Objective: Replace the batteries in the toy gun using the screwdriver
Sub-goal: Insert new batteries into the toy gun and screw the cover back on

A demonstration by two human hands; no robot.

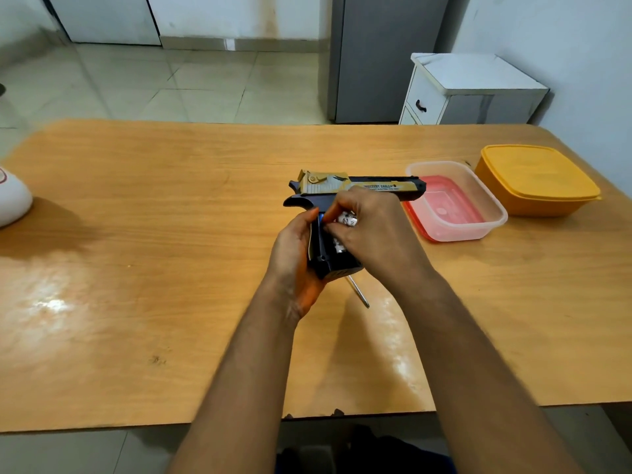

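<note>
One toy gun (355, 188) gripped by left hand (294, 254); one battery (348, 220) pinched by right hand (372, 234); screwdriver (359, 291) on counter (171, 268)

Hidden, cut off, or too small to tell

The right hand (371, 230) covers most of the gun (345, 189) grip – the battery (348, 220) only peeks out. The screwdriver (359, 292) handle is hidden behind the gun. The gun's small writing can't be read. The white thing (12, 200) is cut off at the left edge.
</note>
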